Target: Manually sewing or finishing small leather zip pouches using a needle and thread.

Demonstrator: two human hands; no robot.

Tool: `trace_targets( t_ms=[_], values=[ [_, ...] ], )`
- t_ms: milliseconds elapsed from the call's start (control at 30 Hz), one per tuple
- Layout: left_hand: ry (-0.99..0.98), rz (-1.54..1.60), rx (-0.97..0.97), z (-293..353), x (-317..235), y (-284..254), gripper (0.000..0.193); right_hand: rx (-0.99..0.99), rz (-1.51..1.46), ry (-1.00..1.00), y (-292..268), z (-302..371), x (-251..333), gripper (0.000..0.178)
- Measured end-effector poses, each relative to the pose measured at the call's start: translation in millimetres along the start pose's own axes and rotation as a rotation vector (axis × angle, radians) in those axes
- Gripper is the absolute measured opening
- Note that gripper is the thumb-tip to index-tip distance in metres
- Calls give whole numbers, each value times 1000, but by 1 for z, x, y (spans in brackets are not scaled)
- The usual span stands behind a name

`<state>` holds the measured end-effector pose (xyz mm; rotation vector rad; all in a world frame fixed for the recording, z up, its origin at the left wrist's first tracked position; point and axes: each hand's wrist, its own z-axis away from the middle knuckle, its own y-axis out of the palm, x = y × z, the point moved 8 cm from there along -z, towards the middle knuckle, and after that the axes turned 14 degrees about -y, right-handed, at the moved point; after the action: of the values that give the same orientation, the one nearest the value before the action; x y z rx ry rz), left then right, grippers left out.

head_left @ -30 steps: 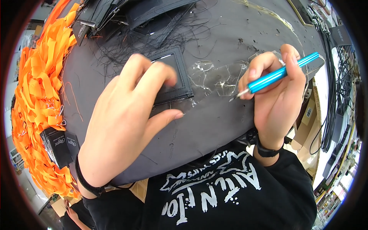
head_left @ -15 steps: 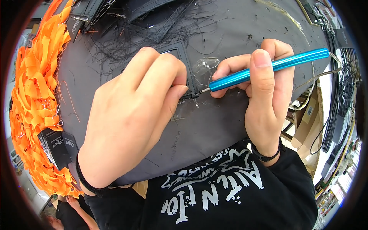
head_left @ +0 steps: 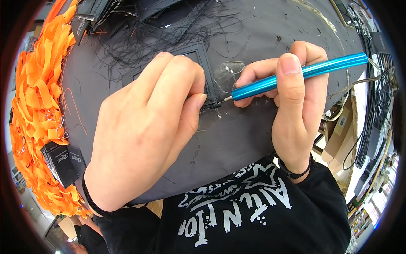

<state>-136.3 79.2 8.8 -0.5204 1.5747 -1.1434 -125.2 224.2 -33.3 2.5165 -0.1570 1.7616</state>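
L grip [head_left: 141, 118] drawn in, pen tip [head_left: 227, 98] now at pouch [head_left: 210, 89] corner.
Vs 1 s ago: L grip goes fr. spread fingers, thumb out, to fingers + thumb pinched tog. over pouch's lower R part. R grip [head_left: 296, 99] brings blue pen [head_left: 330, 66] in fr. well apart; barrel flatter, back end farther R. Co-worker's arm [head_left: 90, 224], btm L, also shifts.

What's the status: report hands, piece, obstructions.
Right hand gripping blue pen-shaped tool, tip at lower right corner of black piece. Left hand over it, near same corner. Loose black threads beyond, off the tip.
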Motion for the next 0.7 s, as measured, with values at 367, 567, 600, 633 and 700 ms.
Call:
trace_targets(
  t_ms=[367,567,600,633,700],
  values=[
    [-303,-40,-83,-17,55,-39,5,-139,-184,44,-14,1,-5,24],
    [-414,355,57,0,83,-26,9,-225,-377,71,-22,2,-5,22],
    [-395,429,109,4,80,-22,10,-260,-356,85,-24,4,-6,22],
    [-307,514,138,7,72,-22,11,-276,-346,71,-25,4,-5,22],
    [-357,600,273,12,72,-11,9,-293,-356,65,-24,4,0,22]
  ],
)
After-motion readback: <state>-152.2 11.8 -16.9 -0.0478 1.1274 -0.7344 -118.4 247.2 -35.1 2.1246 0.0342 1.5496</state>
